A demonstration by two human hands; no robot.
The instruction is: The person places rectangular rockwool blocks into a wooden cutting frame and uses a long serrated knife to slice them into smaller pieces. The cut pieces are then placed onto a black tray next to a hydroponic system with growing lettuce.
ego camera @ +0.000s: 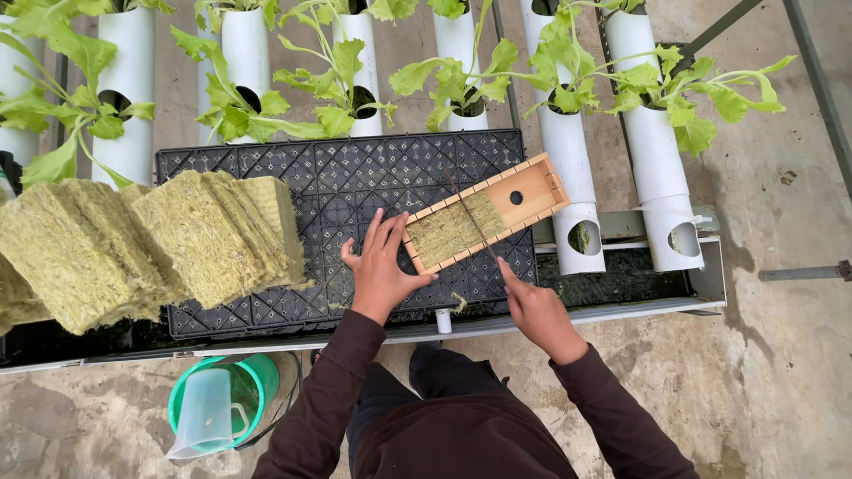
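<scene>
A small wooden box [531, 191] lies slanted on a black grid tray [346, 177], with a slab of yellowish fibrous wool [453, 229] inside it. My left hand [380, 266] rests flat against the box's lower left end, fingers spread. My right hand [531, 306] grips a thin dark blade or stick [469, 213] that runs across the wool slab and the box walls.
Large fibrous wool slabs [142, 244] lean on the tray's left side. White pipes [568, 151] with leafy green plants [661, 89] stand behind. A green bucket with a clear jug [209, 412] sits on the concrete floor at lower left.
</scene>
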